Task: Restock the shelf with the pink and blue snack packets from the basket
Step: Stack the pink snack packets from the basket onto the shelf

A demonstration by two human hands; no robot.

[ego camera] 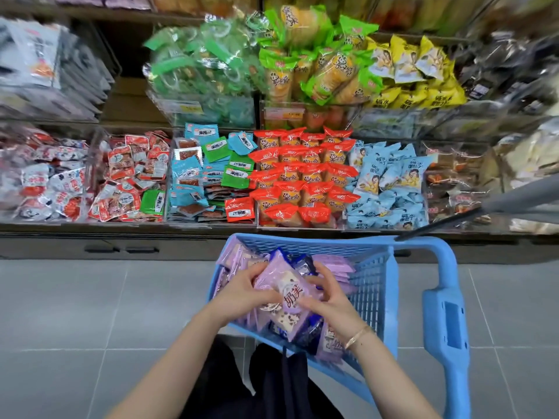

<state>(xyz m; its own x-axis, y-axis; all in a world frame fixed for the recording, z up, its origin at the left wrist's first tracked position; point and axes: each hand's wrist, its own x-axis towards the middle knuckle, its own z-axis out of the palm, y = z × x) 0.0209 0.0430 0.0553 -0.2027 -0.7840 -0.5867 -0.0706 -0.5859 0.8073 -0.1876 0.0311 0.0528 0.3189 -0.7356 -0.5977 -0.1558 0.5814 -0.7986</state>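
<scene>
A: Where's the pink packet (289,287)?
B: Over the blue basket (370,285), atop the other packets (335,264). Both the left hand (242,293) and right hand (331,300) have a grip clamped on its sides.

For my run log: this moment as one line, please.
phase: picking | left hand: grips pink packet | right hand: grips same packet | basket: more packets inside

Bright even light; edges bowed w/ fisheye, blurred; centre sharp, soft shadows.
</scene>
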